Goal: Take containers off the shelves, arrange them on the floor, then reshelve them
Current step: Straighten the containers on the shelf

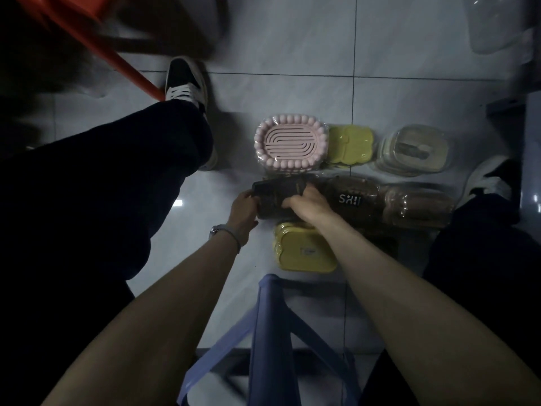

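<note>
Starting nearest, a blue stool (pixel 272 332) is recorded at 6 o'clock, with both forearms reaching past it. Just beyond the stool, a yellow box (pixel 304 253) lies on the tiled floor (pixel 292 54), partly covered by the right forearm. At centre, a dark box (pixel 278 191) is gripped at both ends: the left hand (pixel 244 210) is curled round its 9 o'clock end, the right hand (pixel 307 205) round its 3 o'clock end. Whether the box is resting on the floor cannot be told. Toward 3 o'clock, a lettered brown container (pixel 351 200) and a second brown container (pixel 415 205) are lined up beside it. Farther, toward 12 o'clock, a pink tray (pixel 289 143), a small yellow box (pixel 349 145) and a clear container (pixel 414 150) are set in a row. An orange stool (pixel 117 54) is noted at 11 o'clock.
</note>
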`<state>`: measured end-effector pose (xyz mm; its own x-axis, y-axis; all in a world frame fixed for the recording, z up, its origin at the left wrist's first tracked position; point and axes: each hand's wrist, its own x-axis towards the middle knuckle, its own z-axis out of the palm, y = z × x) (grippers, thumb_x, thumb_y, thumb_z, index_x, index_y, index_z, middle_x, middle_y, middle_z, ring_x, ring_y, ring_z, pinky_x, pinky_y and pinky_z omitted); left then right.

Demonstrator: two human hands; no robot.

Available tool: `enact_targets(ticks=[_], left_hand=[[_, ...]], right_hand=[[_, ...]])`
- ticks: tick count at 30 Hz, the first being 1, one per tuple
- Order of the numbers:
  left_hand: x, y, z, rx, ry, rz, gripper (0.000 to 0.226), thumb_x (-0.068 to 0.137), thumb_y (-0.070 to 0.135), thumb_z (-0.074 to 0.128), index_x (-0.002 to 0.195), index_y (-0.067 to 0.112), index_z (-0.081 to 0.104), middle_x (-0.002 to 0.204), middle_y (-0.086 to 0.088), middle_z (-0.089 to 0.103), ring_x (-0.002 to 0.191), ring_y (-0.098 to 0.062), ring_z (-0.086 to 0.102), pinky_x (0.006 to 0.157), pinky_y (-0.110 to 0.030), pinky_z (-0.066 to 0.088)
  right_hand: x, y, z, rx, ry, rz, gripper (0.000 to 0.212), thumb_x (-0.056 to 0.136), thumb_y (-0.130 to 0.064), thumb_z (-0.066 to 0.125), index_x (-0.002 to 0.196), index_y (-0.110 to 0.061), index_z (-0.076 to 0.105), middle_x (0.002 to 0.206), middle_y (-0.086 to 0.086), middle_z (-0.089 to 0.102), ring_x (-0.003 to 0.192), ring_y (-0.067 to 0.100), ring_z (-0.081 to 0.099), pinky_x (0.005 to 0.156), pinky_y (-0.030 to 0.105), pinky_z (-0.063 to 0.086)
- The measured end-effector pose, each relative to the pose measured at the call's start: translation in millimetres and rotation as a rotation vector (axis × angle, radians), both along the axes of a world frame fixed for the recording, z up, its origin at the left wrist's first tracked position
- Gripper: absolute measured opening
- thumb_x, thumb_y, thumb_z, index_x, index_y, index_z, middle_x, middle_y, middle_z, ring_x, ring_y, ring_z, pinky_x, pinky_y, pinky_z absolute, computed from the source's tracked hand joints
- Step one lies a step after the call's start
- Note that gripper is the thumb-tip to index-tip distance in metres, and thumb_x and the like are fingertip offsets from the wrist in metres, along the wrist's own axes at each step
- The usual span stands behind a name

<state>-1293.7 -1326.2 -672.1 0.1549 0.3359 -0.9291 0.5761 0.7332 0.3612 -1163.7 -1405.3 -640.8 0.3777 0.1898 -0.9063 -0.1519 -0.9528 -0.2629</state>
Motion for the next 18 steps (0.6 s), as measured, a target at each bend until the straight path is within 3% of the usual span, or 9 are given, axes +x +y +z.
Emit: enact_targets(ticks=[3, 6, 10, 14, 18], left_hand=[[-1.7, 2.2, -1.1, -0.006, -0.016, 0.027, 0.025, 0.106, 0.012, 0.04, 0.121, 0.026, 0.054, 0.105, 0.0, 0.063, 0.103, -0.021, 0.057, 0.098, -0.044, 0.046], [-6.3, 3.8, -6.0, 0.011, -0.01, 0.041, 0.024, 0.106, 0.012, 0.041, 0.109, 0.029, 0.057, 0.098, 0.003, 0.063, 0.09, -0.014, 0.056, 0.091, -0.039, 0.044], [-6.8, 7.2, -7.4, 0.02, 0.004, 0.049, 0.025, 0.104, 0.013, 0.044, 0.097, 0.03, 0.061, 0.101, 0.0, 0.065, 0.09, -0.016, 0.057, 0.079, -0.033, 0.044], [-3.3, 7.5, -8.7, 0.038, 0.006, 0.05, 0.016, 0.091, 0.019, 0.06, 0.106, 0.021, 0.062, 0.115, -0.006, 0.068, 0.106, -0.024, 0.061, 0.085, -0.037, 0.047], [0.5, 6.6, -10.1, -0.02, 0.029, 0.109, 0.014, 0.096, 0.009, 0.056, 0.1, 0.019, 0.063, 0.101, -0.004, 0.066, 0.098, -0.023, 0.058, 0.078, -0.032, 0.045]], right_hand=[[0.9, -2.2, -5.3, 0.011, 0.057, -0.042, 0.088, 0.082, -0.03, 0.079, 0.155, -0.019, 0.03, 0.142, 0.008, 0.055, 0.133, 0.032, 0.052, 0.116, 0.043, 0.038], [1.7, -4.2, -14.1, 0.008, 0.065, -0.015, 0.077, 0.079, -0.032, 0.077, 0.147, -0.017, 0.045, 0.135, 0.007, 0.062, 0.124, 0.029, 0.058, 0.113, 0.044, 0.042], [2.3, -1.9, -18.2, -0.01, 0.012, 0.059, 0.048, 0.092, -0.027, 0.069, 0.135, -0.01, 0.058, 0.133, 0.011, 0.063, 0.124, 0.031, 0.059, 0.11, 0.041, 0.046], [2.8, -2.2, -32.0, 0.011, 0.038, 0.022, 0.047, 0.093, -0.029, 0.071, 0.135, -0.01, 0.06, 0.134, 0.009, 0.065, 0.123, 0.03, 0.06, 0.11, 0.042, 0.045], [1.5, -3.5, -37.4, 0.043, 0.088, -0.072, 0.037, 0.096, -0.025, 0.071, 0.128, -0.012, 0.057, 0.123, 0.007, 0.066, 0.112, 0.025, 0.06, 0.102, 0.036, 0.045]])
